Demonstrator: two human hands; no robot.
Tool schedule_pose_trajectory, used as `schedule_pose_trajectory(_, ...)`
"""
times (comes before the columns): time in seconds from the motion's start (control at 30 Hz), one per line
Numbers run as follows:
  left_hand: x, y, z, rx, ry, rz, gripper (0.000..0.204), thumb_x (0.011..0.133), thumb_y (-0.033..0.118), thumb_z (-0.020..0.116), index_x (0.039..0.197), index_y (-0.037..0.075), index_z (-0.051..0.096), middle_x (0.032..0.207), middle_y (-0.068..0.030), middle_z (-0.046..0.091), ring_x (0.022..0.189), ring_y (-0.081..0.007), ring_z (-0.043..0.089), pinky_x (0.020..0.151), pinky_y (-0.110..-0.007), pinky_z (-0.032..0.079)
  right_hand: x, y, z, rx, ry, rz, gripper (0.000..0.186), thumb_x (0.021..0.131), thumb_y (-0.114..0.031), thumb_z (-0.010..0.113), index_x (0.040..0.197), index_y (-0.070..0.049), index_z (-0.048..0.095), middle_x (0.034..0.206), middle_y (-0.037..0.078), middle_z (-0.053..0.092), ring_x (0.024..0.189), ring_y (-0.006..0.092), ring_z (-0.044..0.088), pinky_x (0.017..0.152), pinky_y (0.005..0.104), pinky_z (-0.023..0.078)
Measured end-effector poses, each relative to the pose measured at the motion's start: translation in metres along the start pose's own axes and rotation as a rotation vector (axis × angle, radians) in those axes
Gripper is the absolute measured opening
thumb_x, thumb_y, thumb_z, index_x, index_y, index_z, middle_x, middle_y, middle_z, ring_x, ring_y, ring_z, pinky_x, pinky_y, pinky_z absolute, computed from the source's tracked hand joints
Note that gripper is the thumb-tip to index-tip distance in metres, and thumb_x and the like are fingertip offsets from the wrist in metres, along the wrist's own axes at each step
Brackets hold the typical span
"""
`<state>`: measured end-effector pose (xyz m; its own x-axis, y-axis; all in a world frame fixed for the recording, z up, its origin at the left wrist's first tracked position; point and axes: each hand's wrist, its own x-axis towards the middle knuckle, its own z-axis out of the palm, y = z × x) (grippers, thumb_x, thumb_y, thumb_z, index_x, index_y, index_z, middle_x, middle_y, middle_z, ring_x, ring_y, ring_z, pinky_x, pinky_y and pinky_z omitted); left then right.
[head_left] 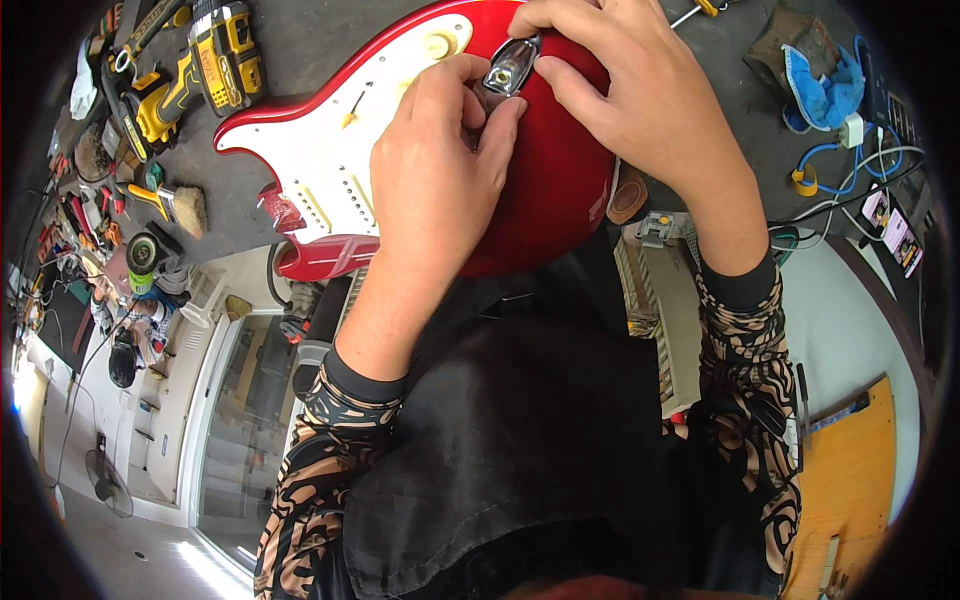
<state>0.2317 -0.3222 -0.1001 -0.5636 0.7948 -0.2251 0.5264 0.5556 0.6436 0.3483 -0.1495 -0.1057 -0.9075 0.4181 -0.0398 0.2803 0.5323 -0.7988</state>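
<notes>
A red electric guitar [548, 190] with a white pickguard [310, 160] lies flat at the top middle, its lower part partly covered by my hands. My left hand [435, 170] has curled fingers and thumb on an oval chrome jack plate [510, 68], held at the guitar's red body; what is under the curled fingers is hidden. My right hand [650, 110] grips the same plate's upper end, with the thumb at its side and the index finger over its top. A knob [436, 45] sits on the pickguard just left of the plate.
Yellow-black power drills [215, 55], a paintbrush [186, 208] and a green grinder [143, 260] crowd the left of the dark bench [245, 241]. At the right lie a blue mask [822, 85], cables [830, 190] and a phone [890, 230]. A wooden board [845, 470] is at lower right.
</notes>
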Motion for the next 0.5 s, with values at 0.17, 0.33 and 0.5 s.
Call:
schedule_pose_trajectory(0.17,0.007,0.007,-0.009,0.004,-0.034,-0.014,0.031,0.092,0.017,0.085,0.115,0.005,0.067,0.093,-0.0081,0.064,0.073,-0.0284,0.067,0.064,-0.042,0.056,0.006,0.003,-0.003,0.062,-0.066,-0.013,0.022,0.09,-0.003,0.071,0.112,-0.001,0.067,0.113,0.016,0.055,0.11,0.0368,0.058,0.098,0.0434,0.048)
schedule_pose_trajectory(0.33,0.007,0.011,-0.015,-0.054,-0.054,-0.033,0.025,0.094,0.012,0.084,0.116,0.008,0.072,0.099,-0.0077,0.061,0.074,-0.0184,0.059,0.066,-0.032,0.052,0.0,-0.001,-0.005,-0.006,-0.057,-0.022,0.021,0.093,-0.004,0.079,0.112,-0.004,0.07,0.092,0.0,0.066,0.088,0.0102,0.06,0.083,0.0273,0.046)
schedule_pose_trajectory(0.5,0.009,0.001,-0.021,-0.133,-0.021,0.163,0.016,0.092,-0.001,0.078,0.107,0.006,0.075,0.102,-0.011,0.065,0.084,-0.0291,0.067,0.072,-0.037,0.055,-0.029,-0.028,0.01,0.353,0.111,0.322,0.014,0.091,0.0,0.076,0.105,-0.001,0.075,0.092,0.004,0.069,0.081,0.0146,0.065,0.075,0.0293,0.052)
